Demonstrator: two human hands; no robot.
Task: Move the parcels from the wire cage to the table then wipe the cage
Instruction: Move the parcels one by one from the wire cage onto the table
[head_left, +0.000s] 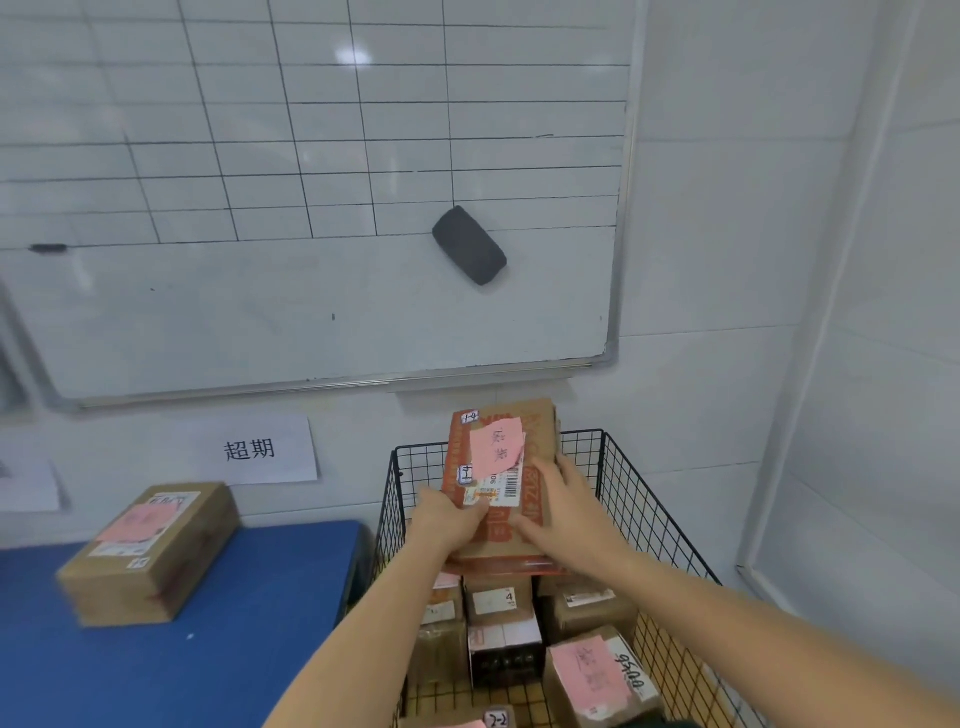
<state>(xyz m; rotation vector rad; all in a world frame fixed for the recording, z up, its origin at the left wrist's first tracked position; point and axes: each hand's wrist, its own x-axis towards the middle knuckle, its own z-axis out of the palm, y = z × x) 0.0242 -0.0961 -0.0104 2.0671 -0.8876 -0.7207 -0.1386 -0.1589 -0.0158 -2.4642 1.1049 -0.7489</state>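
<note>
A black wire cage (613, 478) stands right of the blue table (218, 649), against the tiled wall. I hold a brown parcel with orange print and a pink note (535, 431) tilted above the cage. My left hand (447, 519) grips its left edge and my right hand (566, 509) grips its right side. Several more cardboard parcels lie inside the cage, among them one with a pink label (597, 675) at the front right and one marked 4 (501, 603). One brown parcel with a pink label (150, 551) sits on the table.
A whiteboard (311, 208) with a drawn grid hangs on the wall above, a black eraser (469, 245) stuck to it. A white paper sign (254, 449) with printed characters is fixed below it. A white wall corner (831, 364) closes in on the right.
</note>
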